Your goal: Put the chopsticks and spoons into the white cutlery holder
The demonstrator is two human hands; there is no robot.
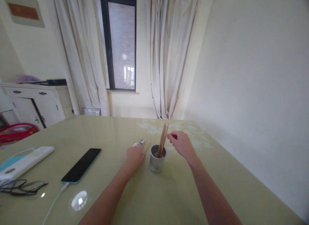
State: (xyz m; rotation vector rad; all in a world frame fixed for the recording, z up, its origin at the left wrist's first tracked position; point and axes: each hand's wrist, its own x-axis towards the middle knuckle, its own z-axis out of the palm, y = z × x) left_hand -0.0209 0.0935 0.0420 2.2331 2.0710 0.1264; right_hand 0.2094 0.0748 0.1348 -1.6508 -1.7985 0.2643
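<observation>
A small grey perforated holder (157, 160) stands on the yellow-green table (169, 199), with several wooden chopsticks (162, 140) leaning in it. My right hand (181, 143) is just right of the sticks, its fingertips pinched at their upper ends. My left hand (134, 157) rests on the table left of the holder, fingers curled around the handle of a metal spoon (140, 143) whose bowl pokes out beyond the knuckles.
A black phone (81, 165) on a white cable (54, 202) lies to the left, with glasses (20, 187) and a white case (23, 160) at the left edge. A white cabinet (36, 104), curtains and a window stand behind. A wall runs along the right.
</observation>
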